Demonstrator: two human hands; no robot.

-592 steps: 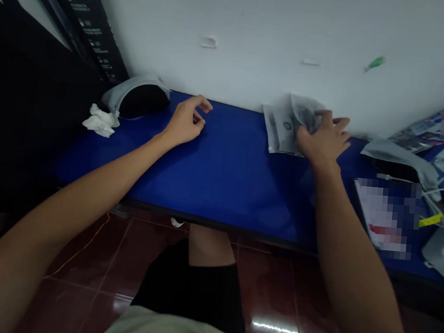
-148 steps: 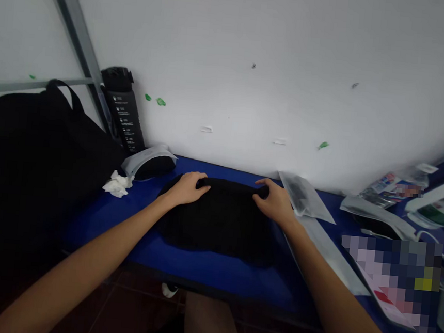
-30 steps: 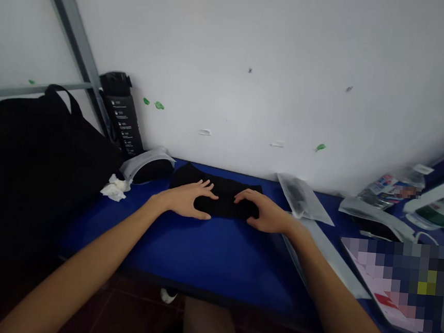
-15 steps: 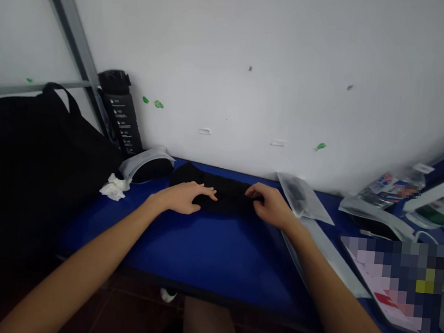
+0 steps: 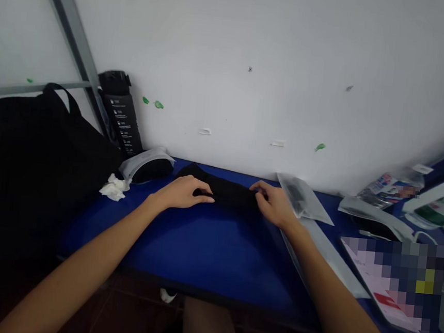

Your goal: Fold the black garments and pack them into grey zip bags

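You sat at a blue desk against a white wall, with a black bag slumped beyond its left end. Both your arms reached forward and inward from the desk's near edge, wrists low. A long folded black cloth strip lay near the wall, between your hands. Your left hand rested palm down on it, the grip spread and curved over the cloth. Your right hand pinched the strip's right end between thumb and fingers. A black water bottle stood back left, above crumpled white tissue.
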